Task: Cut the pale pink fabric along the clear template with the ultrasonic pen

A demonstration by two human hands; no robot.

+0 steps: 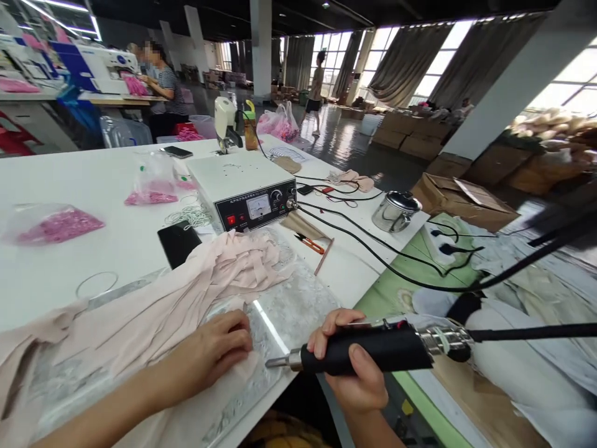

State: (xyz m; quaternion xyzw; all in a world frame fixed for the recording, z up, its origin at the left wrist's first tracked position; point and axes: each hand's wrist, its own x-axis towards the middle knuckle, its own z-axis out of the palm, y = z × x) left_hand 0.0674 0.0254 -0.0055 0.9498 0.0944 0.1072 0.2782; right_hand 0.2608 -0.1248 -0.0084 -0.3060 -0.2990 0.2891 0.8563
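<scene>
We face bright windows point(439, 65) partly covered by grey curtains point(403, 62) and mirrored on the dark, glossy floor point(342, 134); pale pillars point(262, 53) rise to a black ceiling point(140, 15) beyond our white desk point(69, 177).

Your white table point(116, 171) | before you on it: control box point(233, 171), black phone point(178, 244), metal mug point(389, 214), orange snips point(313, 244), pink-filled bags point(65, 224) | glossy sheet point(301, 289), bearing pale cloth strips point(186, 298)

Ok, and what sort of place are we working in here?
Most likely a garment or sewing workshop: a sewing machine stands at far left, pale cloth strips lie across the table, and cardboard boxes sit on the floor beyond.
</scene>
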